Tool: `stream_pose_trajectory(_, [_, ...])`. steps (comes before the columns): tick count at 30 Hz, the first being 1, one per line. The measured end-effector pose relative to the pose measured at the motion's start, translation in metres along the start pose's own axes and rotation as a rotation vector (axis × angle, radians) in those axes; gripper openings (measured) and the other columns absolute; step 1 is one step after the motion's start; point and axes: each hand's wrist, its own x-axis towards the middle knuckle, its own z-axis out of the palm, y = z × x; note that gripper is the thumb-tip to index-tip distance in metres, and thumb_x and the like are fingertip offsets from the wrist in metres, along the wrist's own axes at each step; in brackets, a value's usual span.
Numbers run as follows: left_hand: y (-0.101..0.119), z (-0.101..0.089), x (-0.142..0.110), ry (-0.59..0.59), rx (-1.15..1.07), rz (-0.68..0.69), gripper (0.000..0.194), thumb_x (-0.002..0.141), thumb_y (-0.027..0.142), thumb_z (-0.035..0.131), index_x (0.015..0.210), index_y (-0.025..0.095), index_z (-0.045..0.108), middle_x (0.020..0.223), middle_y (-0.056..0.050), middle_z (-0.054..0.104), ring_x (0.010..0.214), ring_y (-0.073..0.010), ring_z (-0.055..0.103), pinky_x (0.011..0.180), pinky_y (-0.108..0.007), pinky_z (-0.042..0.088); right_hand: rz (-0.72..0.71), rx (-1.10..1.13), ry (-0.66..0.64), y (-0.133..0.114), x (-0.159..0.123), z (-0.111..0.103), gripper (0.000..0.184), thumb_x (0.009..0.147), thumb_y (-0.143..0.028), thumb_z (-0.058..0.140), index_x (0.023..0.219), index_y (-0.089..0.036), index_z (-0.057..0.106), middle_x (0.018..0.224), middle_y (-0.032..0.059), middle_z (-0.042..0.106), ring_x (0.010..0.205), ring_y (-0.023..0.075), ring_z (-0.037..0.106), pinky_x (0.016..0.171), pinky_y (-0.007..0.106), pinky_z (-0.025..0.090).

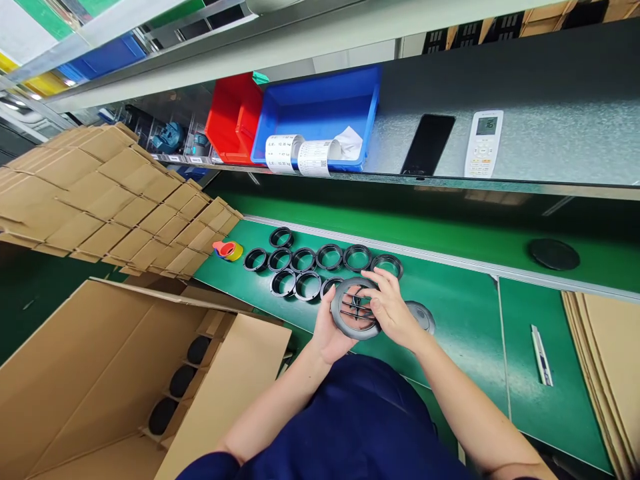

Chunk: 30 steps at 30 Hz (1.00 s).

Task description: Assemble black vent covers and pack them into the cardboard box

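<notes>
— Holding what? Both hands, left [327,330] and right [393,310], gripped one grille [356,308] above the near mat [465,313], just near of the rings [305,267].
— Advice? I'd judge steady rim support mattered, fingers clear of the slats.

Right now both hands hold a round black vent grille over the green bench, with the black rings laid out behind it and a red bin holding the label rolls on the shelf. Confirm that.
One detail is wrong. In the head view the label rolls sit in the blue bin, not the red bin beside it. The rest stands: left hand and right hand hold the round black vent grille over the green bench, black rings behind.
</notes>
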Motion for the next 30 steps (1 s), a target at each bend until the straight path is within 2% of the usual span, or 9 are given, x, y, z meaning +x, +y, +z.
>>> stream_pose_trajectory(7, [-0.002,0.006,0.000,0.004,0.016,0.006,0.049,0.099,0.051,0.042,0.116,0.011,0.064,0.121,-0.016,0.065,0.122,-0.0312,0.056,0.111,-0.050,0.035,-0.052,0.021,0.003,0.002,-0.003,-0.006,0.056,0.104,-0.053,0.022,0.116,-0.022,0.067,0.153,0.0073,0.039,0.144,0.0312,0.020,0.115,0.060,0.029])
stream_pose_trajectory(10, [0.000,0.008,0.000,-0.037,0.002,0.012,0.048,0.099,0.052,0.043,0.115,0.012,0.065,0.126,-0.016,0.062,0.126,-0.0321,0.053,0.113,-0.050,0.033,-0.041,0.079,0.069,-0.001,-0.005,-0.008,0.056,0.103,-0.054,0.021,0.124,-0.025,0.064,0.154,0.0054,0.037,0.143,0.0304,0.023,0.116,0.060,0.028])
stream_pose_trajectory(15, [0.003,0.010,0.002,-0.107,0.028,-0.030,0.053,0.096,0.058,0.046,0.120,0.014,0.063,0.132,-0.021,0.058,0.128,-0.0379,0.049,0.111,-0.062,0.030,0.020,0.205,0.182,0.000,-0.007,-0.011,0.054,0.104,-0.053,0.020,0.125,-0.030,0.065,0.148,0.0033,0.044,0.139,0.0275,0.031,0.113,0.054,0.037])
stream_pose_trajectory(23, [0.003,0.012,0.006,-0.045,-0.020,-0.044,0.052,0.095,0.058,0.049,0.119,0.014,0.063,0.134,-0.020,0.056,0.129,-0.0386,0.049,0.109,-0.064,0.032,0.109,0.287,0.167,0.007,-0.010,-0.008,0.059,0.102,-0.057,0.020,0.118,-0.029,0.069,0.143,0.0042,0.048,0.137,0.0268,0.033,0.113,0.052,0.038])
stream_pose_trajectory(30, [0.004,0.009,0.008,-0.049,-0.058,-0.069,0.051,0.095,0.057,0.049,0.121,0.015,0.061,0.134,-0.018,0.057,0.131,-0.0388,0.047,0.111,-0.065,0.030,0.136,0.332,0.173,0.007,-0.013,-0.007,0.060,0.103,-0.057,0.019,0.118,-0.028,0.069,0.144,0.0046,0.047,0.137,0.0271,0.034,0.114,0.052,0.036])
